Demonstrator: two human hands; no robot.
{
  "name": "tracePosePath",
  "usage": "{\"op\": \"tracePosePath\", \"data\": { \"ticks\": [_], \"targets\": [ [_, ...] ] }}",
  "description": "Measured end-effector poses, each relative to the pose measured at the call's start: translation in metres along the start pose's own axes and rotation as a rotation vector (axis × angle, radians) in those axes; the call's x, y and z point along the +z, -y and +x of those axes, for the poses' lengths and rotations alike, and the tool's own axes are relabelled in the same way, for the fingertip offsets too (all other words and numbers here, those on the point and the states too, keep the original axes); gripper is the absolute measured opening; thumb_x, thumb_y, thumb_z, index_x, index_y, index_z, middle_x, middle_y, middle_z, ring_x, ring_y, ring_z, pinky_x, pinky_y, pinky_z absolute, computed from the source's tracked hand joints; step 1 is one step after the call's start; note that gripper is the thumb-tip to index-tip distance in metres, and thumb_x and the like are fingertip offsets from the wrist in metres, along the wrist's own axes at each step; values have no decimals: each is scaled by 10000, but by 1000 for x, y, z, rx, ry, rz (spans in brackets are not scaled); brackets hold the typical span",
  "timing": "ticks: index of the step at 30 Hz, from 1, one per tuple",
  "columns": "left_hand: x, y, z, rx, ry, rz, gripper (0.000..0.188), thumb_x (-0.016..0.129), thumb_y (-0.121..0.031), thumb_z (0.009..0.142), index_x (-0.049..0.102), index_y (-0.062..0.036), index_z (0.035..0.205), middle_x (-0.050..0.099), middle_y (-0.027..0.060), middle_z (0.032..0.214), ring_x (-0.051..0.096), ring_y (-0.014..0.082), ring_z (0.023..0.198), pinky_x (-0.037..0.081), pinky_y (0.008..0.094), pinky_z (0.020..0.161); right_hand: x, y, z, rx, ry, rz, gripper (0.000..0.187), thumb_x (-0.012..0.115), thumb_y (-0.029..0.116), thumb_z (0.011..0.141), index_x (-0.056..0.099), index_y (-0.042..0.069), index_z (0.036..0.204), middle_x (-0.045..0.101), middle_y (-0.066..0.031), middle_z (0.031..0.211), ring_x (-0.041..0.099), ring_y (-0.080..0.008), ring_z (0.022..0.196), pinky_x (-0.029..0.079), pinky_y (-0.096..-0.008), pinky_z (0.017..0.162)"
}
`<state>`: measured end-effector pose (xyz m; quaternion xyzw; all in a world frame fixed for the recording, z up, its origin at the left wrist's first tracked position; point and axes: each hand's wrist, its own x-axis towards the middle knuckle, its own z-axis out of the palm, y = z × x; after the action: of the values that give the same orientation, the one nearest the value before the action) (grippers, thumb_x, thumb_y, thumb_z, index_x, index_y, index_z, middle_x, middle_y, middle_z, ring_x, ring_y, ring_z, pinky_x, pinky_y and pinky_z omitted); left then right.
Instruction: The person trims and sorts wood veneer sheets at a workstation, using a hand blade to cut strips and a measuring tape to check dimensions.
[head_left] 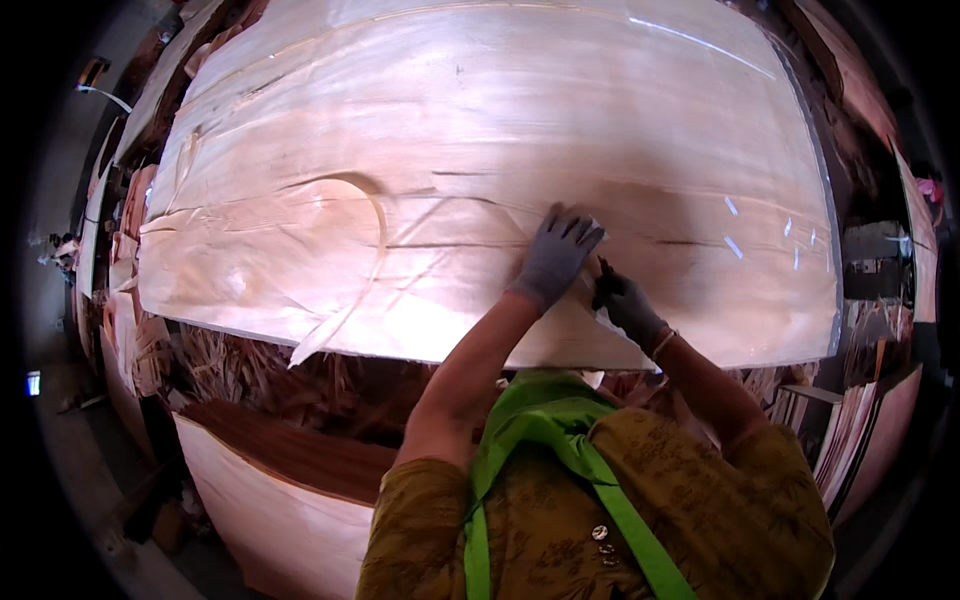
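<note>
The pale sheet point(480, 120) lies beneath the left hand point(556, 258), whose grip is open. Just beside it, over the sheet's near half, the right hand point(628, 305) has its grip closed on a dark tool point(604, 272), possibly a knife but too small to tell.

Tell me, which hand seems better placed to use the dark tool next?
Probably the right hand: it grips the dark tool, close above the pale wood sheet. The left hand lies palm-down on the sheet.

Free room over far pale sheet point(500, 110), curled flap point(265, 240) obstructive at left.
</note>
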<state>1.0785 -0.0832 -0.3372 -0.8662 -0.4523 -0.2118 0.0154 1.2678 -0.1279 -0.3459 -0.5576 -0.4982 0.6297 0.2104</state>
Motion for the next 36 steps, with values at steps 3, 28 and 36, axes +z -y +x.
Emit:
{"op": "tracePosePath", "data": {
  "ticks": [3, 28, 36],
  "targets": [
    [-39, 36, -43, -173, 95, -91, 359, 521, -157, 780, 581, -144, 1134, 545, 95, 1182, 510, 283, 1100, 391, 441, 940, 9, 23, 10, -136, 46, -82, 181, 571, 157, 873, 622, -13, 905, 626, -42, 710, 571, -117, 628, 456, -258, 609],
    [-74, 247, -134, -81, 154, 104, 444, 462, -38, 810, 476, -53, 1253, 471, 156, 1293, 480, 315, 1104, 385, 401, 947, 237, 144, 192, 241, -88, 230, 122, 651, 145, 813, 628, 29, 785, 596, -56, 625, 490, -117, 419, 350, -279, 361],
    [-78, 252, -136, -53, 257, 98, 461, 458, -49, 812, 477, -63, 1273, 478, 147, 1298, 485, 300, 1110, 353, 407, 950, 291, 134, 85, 101, -152, 38, 136, 621, 145, 813, 647, 24, 870, 638, -75, 728, 591, -139, 618, 458, -288, 566]
  ]
}}
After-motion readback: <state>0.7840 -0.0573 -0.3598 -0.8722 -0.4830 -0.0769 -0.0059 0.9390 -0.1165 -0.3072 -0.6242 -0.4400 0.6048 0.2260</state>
